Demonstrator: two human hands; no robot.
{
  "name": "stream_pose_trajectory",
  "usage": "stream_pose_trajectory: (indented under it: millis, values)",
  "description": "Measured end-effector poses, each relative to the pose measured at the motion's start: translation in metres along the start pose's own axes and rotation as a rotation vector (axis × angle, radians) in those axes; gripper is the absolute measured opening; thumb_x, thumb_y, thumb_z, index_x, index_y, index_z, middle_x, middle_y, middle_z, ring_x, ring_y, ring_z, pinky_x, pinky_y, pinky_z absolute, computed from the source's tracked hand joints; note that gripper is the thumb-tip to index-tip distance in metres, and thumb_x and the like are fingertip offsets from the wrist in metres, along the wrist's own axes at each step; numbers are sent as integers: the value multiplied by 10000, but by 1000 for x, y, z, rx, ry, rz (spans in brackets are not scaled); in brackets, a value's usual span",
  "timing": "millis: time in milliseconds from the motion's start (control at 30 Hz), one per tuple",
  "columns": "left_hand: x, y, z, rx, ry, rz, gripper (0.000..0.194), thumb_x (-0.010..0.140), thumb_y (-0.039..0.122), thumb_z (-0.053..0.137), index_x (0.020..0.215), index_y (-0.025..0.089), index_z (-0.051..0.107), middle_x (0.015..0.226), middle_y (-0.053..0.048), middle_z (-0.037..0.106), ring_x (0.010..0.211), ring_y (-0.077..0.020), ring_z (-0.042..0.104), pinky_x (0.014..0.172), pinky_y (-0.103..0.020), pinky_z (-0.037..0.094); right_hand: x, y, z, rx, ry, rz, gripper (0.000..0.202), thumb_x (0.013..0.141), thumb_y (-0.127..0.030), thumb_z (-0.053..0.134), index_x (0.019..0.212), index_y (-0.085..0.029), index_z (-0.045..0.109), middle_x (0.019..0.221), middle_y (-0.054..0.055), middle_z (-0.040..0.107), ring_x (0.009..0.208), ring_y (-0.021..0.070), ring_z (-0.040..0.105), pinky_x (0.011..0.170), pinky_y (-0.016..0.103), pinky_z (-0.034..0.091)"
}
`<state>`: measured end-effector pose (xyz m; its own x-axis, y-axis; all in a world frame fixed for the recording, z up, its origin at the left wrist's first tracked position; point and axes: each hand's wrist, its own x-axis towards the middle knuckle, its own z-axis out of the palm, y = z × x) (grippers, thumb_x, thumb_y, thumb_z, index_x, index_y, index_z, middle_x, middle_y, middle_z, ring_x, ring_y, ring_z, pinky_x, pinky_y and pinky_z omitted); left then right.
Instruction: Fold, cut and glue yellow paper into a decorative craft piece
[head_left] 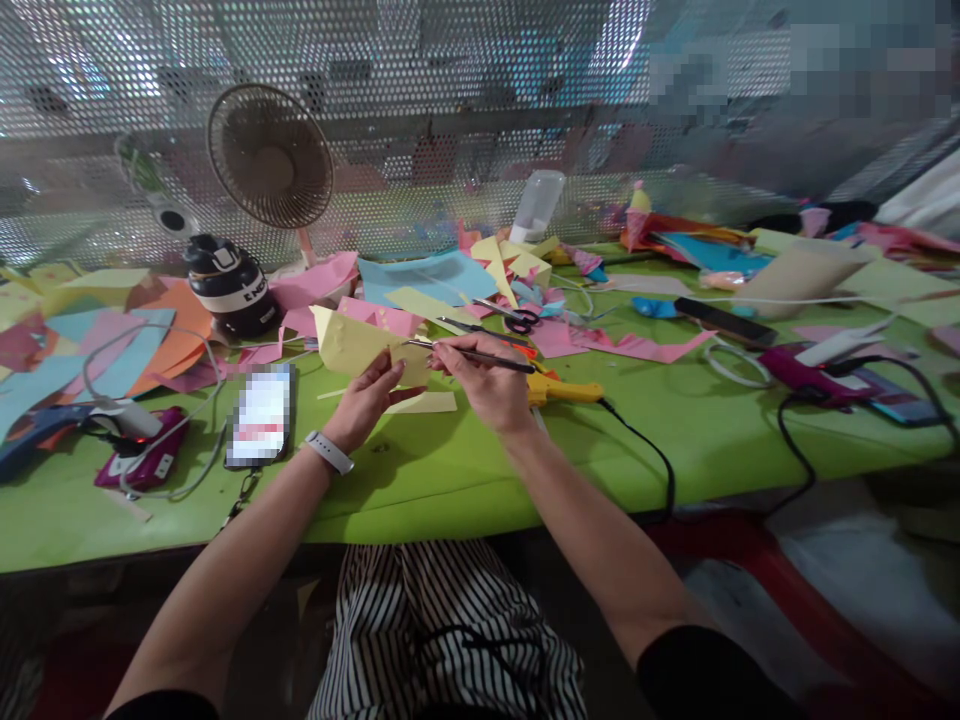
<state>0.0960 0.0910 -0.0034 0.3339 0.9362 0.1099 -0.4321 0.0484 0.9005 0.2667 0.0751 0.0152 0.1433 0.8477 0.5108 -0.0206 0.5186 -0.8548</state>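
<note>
My left hand (367, 400) is closed on the edge of a folded piece of yellow paper (345, 345), held just above the green table. My right hand (484, 385) grips a slim black pen-like tool (495, 358) with a thin metal tip; its exact kind is unclear. That tip points left and meets or nearly meets the paper. Close behind the right hand lie scissors (520, 321) with dark handles and another slim dark tool (480, 330). A yellow glue gun (566, 390) with a black cord rests beside the right wrist.
Coloured paper scraps cover the back of the green table (450, 470). At left are a phone (260, 415), a purple power strip (142, 450), a black bottle (229, 285) and a fan (270, 155). Another purple power strip (814, 380) with trailing cables sits at right.
</note>
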Motion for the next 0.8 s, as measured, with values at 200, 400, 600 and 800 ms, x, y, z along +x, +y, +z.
stream_pose_trajectory:
  millis: [200,400,600,800]
  values:
    - [0,0,0,-1,0,-3,262,841,292,768,1081,199,721,1271,-84,691,1298,-349,575,1064,-584,511,-1,-2,1,-19,11,-21,265,801,-484,774,848,-225,745,728,7,761,662,167,724,651,308,613]
    - [0,1,1,-2,5,1,255,838,294,773,1069,202,720,1252,-72,691,1258,-321,600,1053,-555,528,-2,-5,1,-18,13,-19,294,785,-513,779,846,-228,740,725,9,761,667,176,729,653,319,613]
    - [0,2,0,-12,-3,-23,279,842,272,759,1102,195,695,1270,-84,682,1217,-306,631,1073,-584,501,-1,-1,1,-26,27,-44,283,795,-504,771,864,-232,737,739,4,759,671,176,725,662,323,611]
    - [2,0,-6,-61,89,-65,319,826,239,765,1129,202,674,1314,-99,659,1180,-318,654,1017,-589,548,0,5,-1,-17,102,-99,248,862,-460,727,1008,-260,729,889,11,777,764,179,735,736,335,614]
